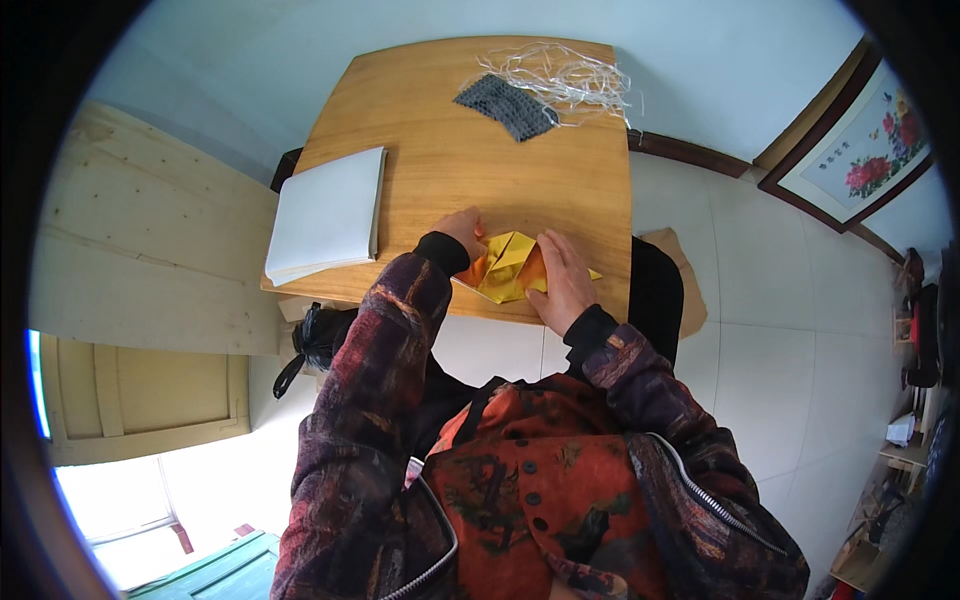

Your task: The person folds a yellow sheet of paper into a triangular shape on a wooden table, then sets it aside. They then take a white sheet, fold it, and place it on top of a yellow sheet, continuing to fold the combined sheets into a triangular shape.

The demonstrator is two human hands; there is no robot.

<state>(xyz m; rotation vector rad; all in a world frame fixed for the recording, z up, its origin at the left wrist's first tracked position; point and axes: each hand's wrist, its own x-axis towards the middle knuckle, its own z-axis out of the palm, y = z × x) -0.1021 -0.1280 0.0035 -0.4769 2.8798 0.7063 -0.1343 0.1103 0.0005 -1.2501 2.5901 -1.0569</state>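
A shiny gold sheet of paper (512,262), folded into creased triangular flaps, lies at the table's near edge between my hands. My left hand (460,230) grips its left side, with the fingers bent and their tips partly hidden. Across the paper's right part lies my right hand (564,282), fingers together and thumb at the near edge, holding it against the table. A pointed corner of the paper sticks out to the right, past that hand. Orange tones show on the paper beside both hands.
A stack of white sheets (325,212) lies on the wooden table (420,110) at the left. Toward the back are a dark grey textured piece (506,106) and a tangle of white strands (575,80). A black bag (318,335) hangs near the left front corner.
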